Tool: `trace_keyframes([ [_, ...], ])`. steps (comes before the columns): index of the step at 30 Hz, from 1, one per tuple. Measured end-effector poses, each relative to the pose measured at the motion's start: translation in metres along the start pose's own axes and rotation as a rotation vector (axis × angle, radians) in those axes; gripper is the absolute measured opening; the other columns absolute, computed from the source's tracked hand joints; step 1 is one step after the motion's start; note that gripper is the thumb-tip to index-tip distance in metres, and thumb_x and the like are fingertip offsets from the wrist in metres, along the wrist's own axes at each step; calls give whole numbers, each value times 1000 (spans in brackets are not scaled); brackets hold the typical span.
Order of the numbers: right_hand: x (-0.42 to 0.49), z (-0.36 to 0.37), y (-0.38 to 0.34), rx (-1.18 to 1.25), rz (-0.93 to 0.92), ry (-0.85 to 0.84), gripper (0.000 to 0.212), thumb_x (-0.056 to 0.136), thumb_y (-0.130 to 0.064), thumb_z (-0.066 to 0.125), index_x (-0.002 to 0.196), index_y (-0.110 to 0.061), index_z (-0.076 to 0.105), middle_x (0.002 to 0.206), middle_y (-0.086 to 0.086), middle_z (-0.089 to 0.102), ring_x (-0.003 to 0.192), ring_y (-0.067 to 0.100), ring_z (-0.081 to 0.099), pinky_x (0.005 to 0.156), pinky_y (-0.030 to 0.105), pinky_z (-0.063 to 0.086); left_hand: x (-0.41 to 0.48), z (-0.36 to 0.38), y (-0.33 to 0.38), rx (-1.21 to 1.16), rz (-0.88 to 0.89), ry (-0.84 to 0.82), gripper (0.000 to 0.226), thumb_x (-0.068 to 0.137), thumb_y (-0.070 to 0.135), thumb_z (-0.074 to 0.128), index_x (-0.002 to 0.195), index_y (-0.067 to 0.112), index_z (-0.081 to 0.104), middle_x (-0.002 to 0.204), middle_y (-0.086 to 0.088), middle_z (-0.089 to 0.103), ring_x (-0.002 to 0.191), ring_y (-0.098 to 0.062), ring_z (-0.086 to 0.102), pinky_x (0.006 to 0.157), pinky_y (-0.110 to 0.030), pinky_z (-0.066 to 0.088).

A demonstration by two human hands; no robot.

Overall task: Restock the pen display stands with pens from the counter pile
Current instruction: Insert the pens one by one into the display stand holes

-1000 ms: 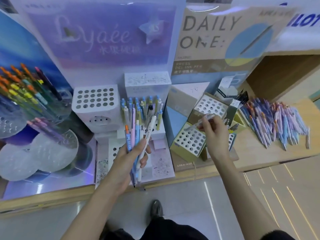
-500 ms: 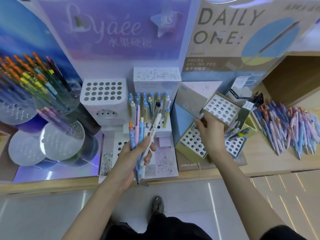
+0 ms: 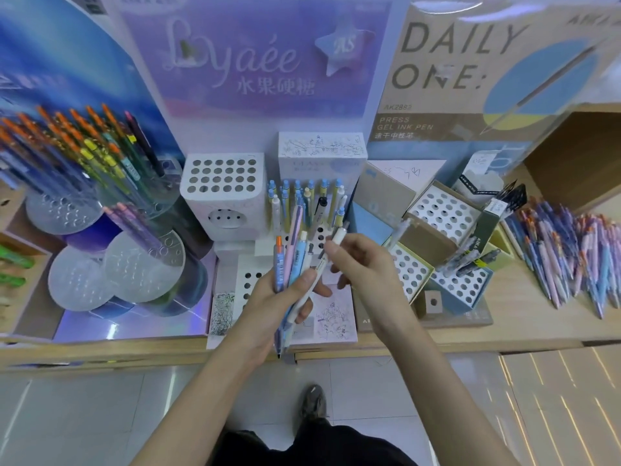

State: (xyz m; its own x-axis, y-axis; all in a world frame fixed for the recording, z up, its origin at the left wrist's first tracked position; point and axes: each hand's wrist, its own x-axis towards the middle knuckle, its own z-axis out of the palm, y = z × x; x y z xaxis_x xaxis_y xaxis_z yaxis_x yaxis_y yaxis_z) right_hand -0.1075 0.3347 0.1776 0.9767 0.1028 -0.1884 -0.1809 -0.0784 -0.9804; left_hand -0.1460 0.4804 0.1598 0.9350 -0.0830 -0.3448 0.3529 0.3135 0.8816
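The white perforated stand at the left shows every hole vacant, and the tier just right of it carries a few upright pens. In front of these the left hand grips a bundle of pens, fingers curled round the barrels, tips down. The right hand pinches the top of a white pen in that bundle, apparently to draw it out. It should help to ease the left grip slightly and pull along the barrel's own line, so the neighbouring pens do not slide out. The pen can then go tip-first into a hole. The beige box stands to the right have many free holes. The counter pile lies farther right on the surface.
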Motion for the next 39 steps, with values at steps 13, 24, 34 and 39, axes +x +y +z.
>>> trace_keyframes([
  [13, 17, -110, -50, -170, -319, 574, 12, 90, -15, 63, 89, -3, 67, 78, 13, 66, 72, 24, 64, 69, 41, 55, 22, 31, 6, 85, -44, -19, 44, 73, 40, 63, 104, 9, 62, 88, -8, 75, 58, -16, 66, 48, -21, 48],
  [24, 94, -148, -48, -552, -390, 601, 21, 95, -19, 57, 113, -13, 66, 88, -7, 64, 77, 4, 59, 65, 7, 45, 39, 50, 17, -22, 11, -49, 38, 78, 40, 58, 98, 8, 59, 62, 2, 57, 42, -8, 32, 40, -18, 28],
  [34, 102, -150, -44, -596, -403, 542, 13, 94, -19, 58, 94, -7, 64, 79, -2, 62, 68, 15, 58, 55, 8, 39, 44, 41, 17, -46, 20, -33, 31, 96, -2, 44, 116, 21, 49, 72, -4, 65, 44, -6, 35, 38, -16, 31],
  [39, 109, -151, -50, -620, -394, 519, 8, 92, -20, 59, 85, -20, 59, 74, -8, 60, 63, -5, 53, 56, 3, 36, 44, 42, 21, -12, 26, -66, 22, 95, 3, 49, 114, 14, 49, 79, -8, 69, 45, -7, 38, 39, -17, 33],
])
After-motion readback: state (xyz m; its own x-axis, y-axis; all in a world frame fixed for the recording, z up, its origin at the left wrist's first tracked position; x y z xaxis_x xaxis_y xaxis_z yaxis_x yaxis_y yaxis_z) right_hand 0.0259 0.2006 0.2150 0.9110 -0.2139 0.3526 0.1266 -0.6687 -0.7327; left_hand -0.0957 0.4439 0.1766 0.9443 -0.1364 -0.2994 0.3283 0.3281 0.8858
